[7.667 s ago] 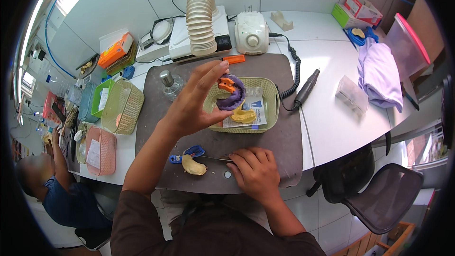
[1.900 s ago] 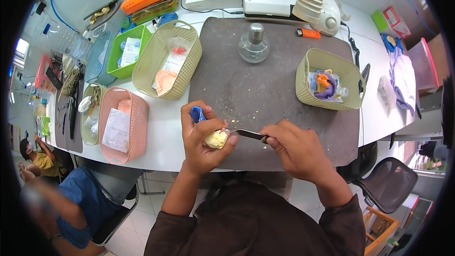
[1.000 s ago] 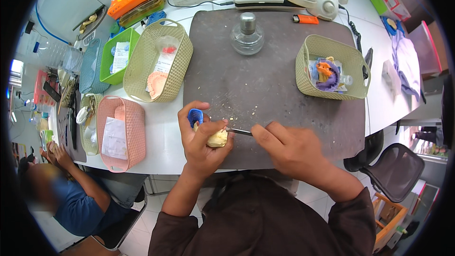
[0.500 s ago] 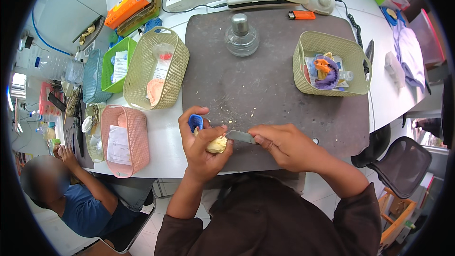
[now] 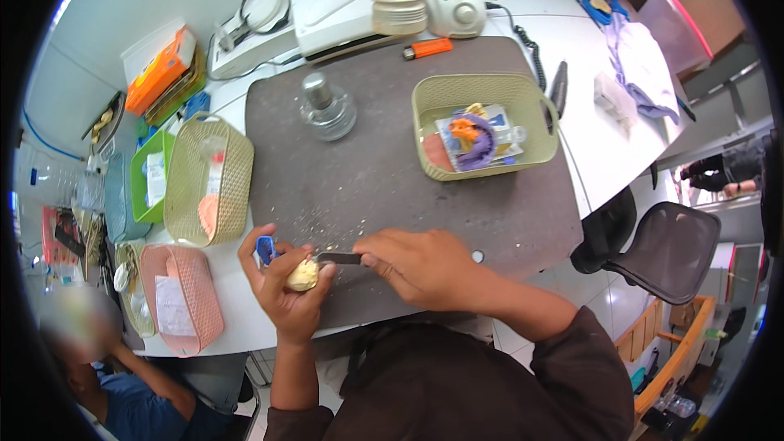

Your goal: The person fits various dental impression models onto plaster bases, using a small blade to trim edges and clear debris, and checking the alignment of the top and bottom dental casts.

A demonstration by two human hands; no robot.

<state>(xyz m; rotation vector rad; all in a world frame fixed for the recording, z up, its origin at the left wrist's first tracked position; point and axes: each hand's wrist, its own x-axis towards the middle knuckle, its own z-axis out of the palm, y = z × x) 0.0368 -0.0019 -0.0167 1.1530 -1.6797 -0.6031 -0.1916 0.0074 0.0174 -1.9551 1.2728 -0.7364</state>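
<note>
My left hand (image 5: 283, 298) is closed round a pale yellow plaster dental cast (image 5: 303, 276), whose rough end shows between thumb and fingers. A blue cupped piece (image 5: 265, 251) sticks up among the same fingers; whether it joins the cast is hidden. My right hand (image 5: 429, 271) grips a knife (image 5: 341, 258), its handle mostly covered by the fingers. The grey blade points left, and its tip meets the upper side of the cast near my left thumb. Pale crumbs (image 5: 322, 233) are scattered on the dark mat (image 5: 384, 196) just beyond the hands.
Farther off on the mat stand a glass bottle with a metal cap (image 5: 329, 110), an orange lighter (image 5: 427, 49) and a basket (image 5: 486, 167) of dental pieces. More baskets, including a pink one (image 5: 200, 302), line the left. A co-worker (image 5: 139, 392) sits at lower left.
The whole view has turned, so the table and both hands appear farther left and lower. The knife stays at the cast, its blade now seen more edge-on.
</note>
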